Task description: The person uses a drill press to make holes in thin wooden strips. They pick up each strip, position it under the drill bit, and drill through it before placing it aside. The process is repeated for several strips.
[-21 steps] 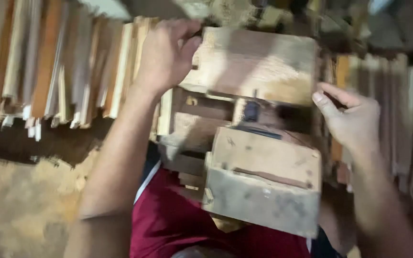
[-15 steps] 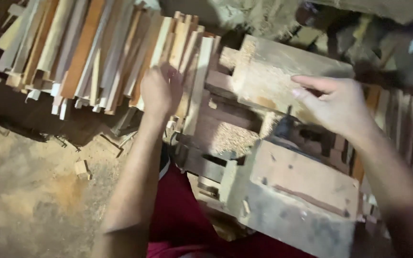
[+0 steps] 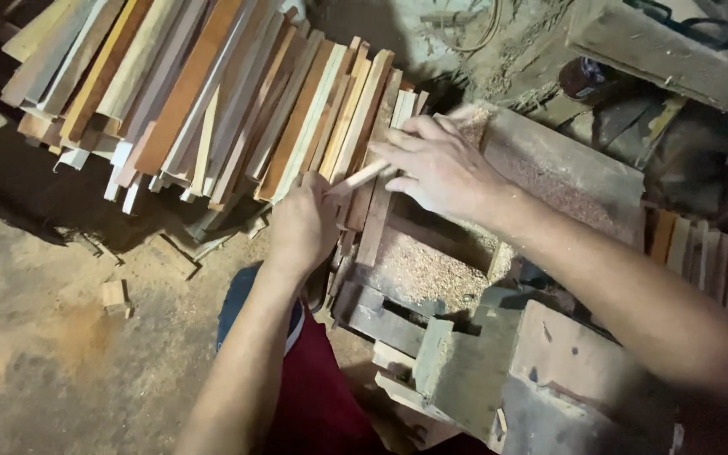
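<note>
My left hand [image 3: 305,226] is closed around the near end of a thin pale wooden stick [image 3: 362,176] at the right edge of a stack of wooden slats [image 3: 204,101]. My right hand [image 3: 436,164] reaches across from the right, fingers spread, resting on the same stick and on the neighbouring slats. Both hands meet just left of a rough wooden machine frame [image 3: 566,168] dusted with sawdust.
A bed of sawdust [image 3: 419,270] lies inside the frame. A grey wooden block [image 3: 541,379] stands at the lower right. More slats [image 3: 701,253] lean at the far right. A small wood offcut [image 3: 114,295] lies on the dirt floor [image 3: 44,354]. A dark can [image 3: 581,77] sits behind.
The view has swung left and down. My right hand crossed from the machine frame to the slat stack. My left hand dropped lower and closed on a stick.
</note>
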